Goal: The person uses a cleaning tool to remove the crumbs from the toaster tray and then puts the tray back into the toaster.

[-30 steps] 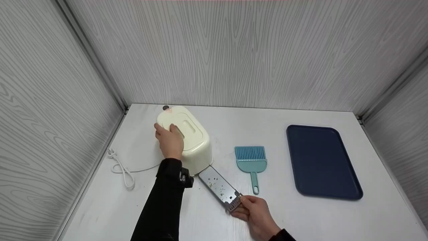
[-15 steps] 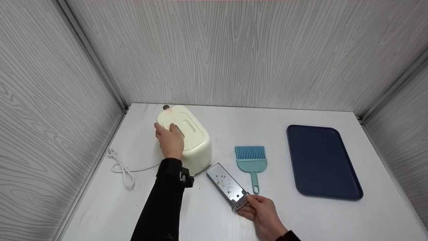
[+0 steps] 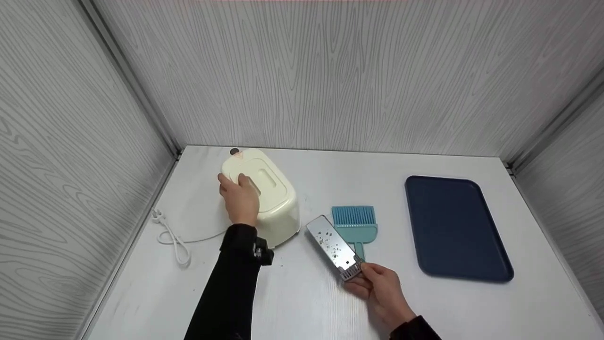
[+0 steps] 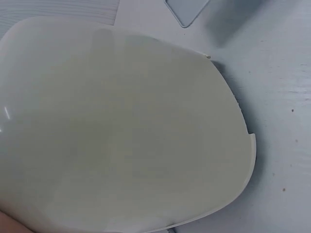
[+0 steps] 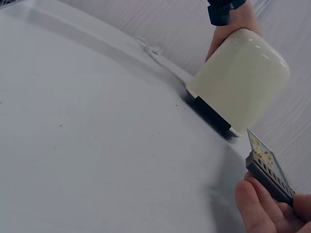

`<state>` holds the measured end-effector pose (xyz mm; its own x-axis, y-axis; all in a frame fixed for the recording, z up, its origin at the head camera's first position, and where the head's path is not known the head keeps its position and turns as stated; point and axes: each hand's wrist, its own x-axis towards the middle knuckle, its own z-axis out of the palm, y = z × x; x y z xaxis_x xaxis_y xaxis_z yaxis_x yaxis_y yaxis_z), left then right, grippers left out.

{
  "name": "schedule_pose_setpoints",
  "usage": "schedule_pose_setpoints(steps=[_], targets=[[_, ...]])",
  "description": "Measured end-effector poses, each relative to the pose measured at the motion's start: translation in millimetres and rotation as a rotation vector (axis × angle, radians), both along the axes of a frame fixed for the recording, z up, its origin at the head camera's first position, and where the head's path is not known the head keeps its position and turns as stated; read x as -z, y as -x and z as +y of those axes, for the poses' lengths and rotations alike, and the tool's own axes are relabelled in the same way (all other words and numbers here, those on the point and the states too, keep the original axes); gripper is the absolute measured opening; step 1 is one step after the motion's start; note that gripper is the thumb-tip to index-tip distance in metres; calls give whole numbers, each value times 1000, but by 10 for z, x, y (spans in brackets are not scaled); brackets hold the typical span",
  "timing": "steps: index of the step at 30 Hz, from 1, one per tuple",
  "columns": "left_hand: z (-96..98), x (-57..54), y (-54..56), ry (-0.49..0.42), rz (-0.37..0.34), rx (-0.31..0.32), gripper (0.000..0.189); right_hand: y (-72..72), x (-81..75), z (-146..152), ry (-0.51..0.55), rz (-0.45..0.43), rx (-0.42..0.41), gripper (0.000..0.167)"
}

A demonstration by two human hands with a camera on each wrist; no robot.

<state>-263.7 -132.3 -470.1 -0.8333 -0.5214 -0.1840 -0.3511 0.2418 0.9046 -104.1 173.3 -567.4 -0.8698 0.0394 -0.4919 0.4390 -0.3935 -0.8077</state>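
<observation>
A cream toaster (image 3: 278,226) with two long recesses on top stands left of centre. My left hand (image 3: 241,203) grips its upper left edge, thumb on top and fingers over the side. My right hand (image 3: 384,293) pinches the slotted end of a metal crumb tray (image 3: 330,242), thumb above and fingers below. Crumbs lie scattered over the tray, which hangs above the table, apart from the toaster. In the right wrist view yellowish crumbs (image 5: 262,154) show on it, and a dark slot (image 5: 211,116) runs along the toaster's base. The toaster's wall (image 4: 126,121) fills most of the left wrist view.
A teal brush (image 3: 355,217) lies beyond the crumb tray, its handle partly covered from view. At the right lies a dark blue rectangular tray (image 3: 457,226). The toaster's white cord (image 3: 181,250) and plug lie at the left. Pale wood-grain walls enclose the table.
My right hand has drawn the crumb tray out from the toaster's base, then raised it up and to the right, beside the brush. My left hand and the toaster stay put.
</observation>
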Motion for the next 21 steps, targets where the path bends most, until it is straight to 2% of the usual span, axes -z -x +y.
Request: schedule_pose_setpoints(steps=[8, 17, 21], targets=[[1, 0, -12, 2, -5, -4, 68, 155, -36, 60, -31, 5, 88, 37], [-9, 5, -17, 10, 31, -23, 69, 336, -96, 84, -27, 17, 117, 39], [-31, -21, -52, -44, 26, -7, 74, 415, -132, 79, -34, 20, 111, 40]])
